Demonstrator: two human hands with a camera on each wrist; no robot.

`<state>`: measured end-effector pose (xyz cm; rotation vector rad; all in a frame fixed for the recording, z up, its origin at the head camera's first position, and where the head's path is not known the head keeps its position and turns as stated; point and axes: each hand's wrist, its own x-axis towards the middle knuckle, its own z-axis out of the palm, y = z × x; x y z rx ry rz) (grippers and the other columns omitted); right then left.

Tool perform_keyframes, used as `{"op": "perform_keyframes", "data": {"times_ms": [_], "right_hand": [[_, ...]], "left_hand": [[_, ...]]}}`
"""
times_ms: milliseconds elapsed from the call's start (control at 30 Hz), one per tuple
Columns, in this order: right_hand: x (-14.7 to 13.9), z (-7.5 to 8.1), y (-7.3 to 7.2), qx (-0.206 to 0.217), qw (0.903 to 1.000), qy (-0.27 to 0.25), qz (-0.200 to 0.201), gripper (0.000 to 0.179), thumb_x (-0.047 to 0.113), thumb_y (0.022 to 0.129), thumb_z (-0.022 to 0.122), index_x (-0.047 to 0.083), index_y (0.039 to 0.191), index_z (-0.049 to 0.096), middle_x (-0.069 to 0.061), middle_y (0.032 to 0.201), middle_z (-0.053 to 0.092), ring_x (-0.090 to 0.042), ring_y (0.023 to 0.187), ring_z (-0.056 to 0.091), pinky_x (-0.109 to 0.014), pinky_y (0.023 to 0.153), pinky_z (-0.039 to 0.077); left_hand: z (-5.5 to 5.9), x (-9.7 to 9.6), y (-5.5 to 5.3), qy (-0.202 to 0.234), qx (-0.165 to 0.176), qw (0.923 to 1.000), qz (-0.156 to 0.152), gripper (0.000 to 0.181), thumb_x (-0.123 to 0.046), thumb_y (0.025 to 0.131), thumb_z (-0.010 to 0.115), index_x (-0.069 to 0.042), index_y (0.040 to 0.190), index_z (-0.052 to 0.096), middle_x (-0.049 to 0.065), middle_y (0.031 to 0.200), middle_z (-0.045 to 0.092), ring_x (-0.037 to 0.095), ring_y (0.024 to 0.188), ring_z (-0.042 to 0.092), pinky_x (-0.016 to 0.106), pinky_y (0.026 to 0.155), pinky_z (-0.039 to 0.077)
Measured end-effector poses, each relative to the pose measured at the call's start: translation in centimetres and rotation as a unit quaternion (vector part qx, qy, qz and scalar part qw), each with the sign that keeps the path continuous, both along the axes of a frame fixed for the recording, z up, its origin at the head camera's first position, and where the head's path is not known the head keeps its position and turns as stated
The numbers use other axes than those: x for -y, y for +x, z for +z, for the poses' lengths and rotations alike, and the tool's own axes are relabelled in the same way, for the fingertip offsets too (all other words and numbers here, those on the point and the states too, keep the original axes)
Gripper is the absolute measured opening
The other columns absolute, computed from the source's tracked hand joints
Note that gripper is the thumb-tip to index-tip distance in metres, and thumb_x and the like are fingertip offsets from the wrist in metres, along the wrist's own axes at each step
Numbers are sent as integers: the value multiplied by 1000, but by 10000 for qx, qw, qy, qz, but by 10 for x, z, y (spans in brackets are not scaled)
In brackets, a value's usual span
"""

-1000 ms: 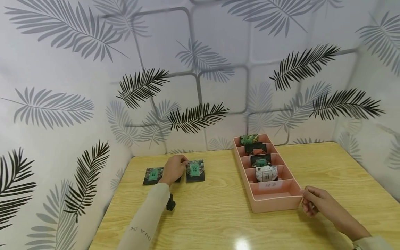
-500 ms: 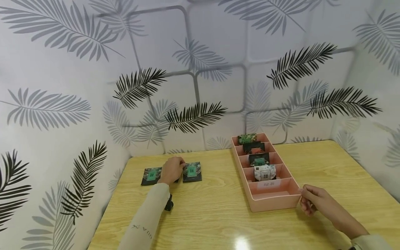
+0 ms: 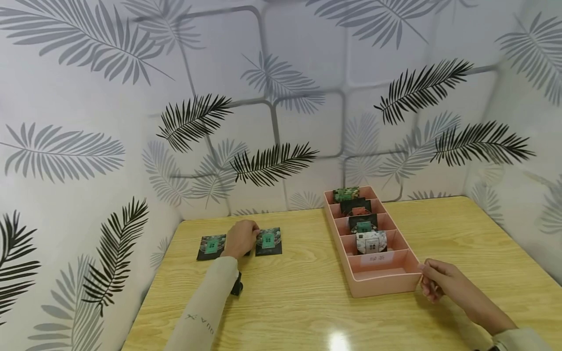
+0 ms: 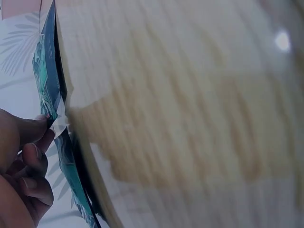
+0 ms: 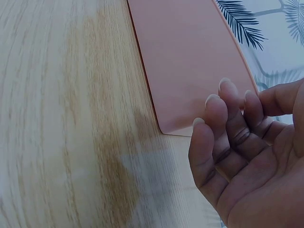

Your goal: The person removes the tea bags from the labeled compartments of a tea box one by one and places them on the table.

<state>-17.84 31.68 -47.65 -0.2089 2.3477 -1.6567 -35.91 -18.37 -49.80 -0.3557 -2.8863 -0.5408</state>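
I was indoors, whether in a home or a studio I couldn't tell: leaf-printed walls stood beyond my hands and to either side, close around the pale wood-grain counter beneath them.

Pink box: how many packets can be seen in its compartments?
4, one per compartment from the far end of the pink box: a green packet, an orange-labelled black packet, a green-labelled black packet and a white-fronted packet. Others may be hidden behind them.
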Motion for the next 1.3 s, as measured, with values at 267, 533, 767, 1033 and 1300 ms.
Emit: {"op": "perform_keyframes", "data": {"times_ms": [267, 533, 767, 1033, 1300], "right_hand": [[3, 2, -4, -119, 9999, -15, 44, 46, 37, 104, 38, -6, 87, 47, -14, 74, 59, -22, 59, 57, -39, 55, 51], [1, 2, -1, -105, 9999, -70, 13, 47, 36, 104, 37, -8, 89, 48, -12, 74, 59, -20, 60, 57, -40, 57, 52], [0, -1, 0, -57, 9999, -80, -73, 47, 35, 105, 36, -8, 89, 47, -12, 73, 59, -20, 59, 57, -40, 57, 52], [-3, -5, 0, 14, 10000, -21, -75, 48, 37, 104, 36, -8, 90, 47, -10, 74, 59, -18, 59, 56, -39, 57, 52], [-1, -3, -1, -31, 10000, -64, 20, 48, 36, 105, 35, -9, 90, 47, -11, 74, 59, -20, 60, 58, -40, 58, 52]], "left_hand": [[-4, 3, 1, -61, -166, 9998, 107, 12, -19, 93, 64, -12, 98, 71, 0, 85, 67, 14, 66, 61, 36, 59, 52], [1, 1, -1, -8, -541, 9984, -178, 12, -18, 94, 62, -10, 96, 72, 1, 85, 67, 14, 66, 61, 36, 60, 52], [5, -2, 2, -83, -483, 9987, -143, 15, -19, 95, 61, -11, 99, 73, 2, 90, 69, 15, 71, 64, 37, 64, 54], [7, -6, 2, -146, -500, 9985, -164, 14, -21, 95, 61, -14, 101, 71, -1, 90, 68, 12, 72, 63, 35, 64, 53], [16, -20, 9, 12, -422, 9984, -369, 13, -24, 96, 60, -15, 98, 70, -5, 83, 66, 5, 62, 56, 28, 55, 48]]}}
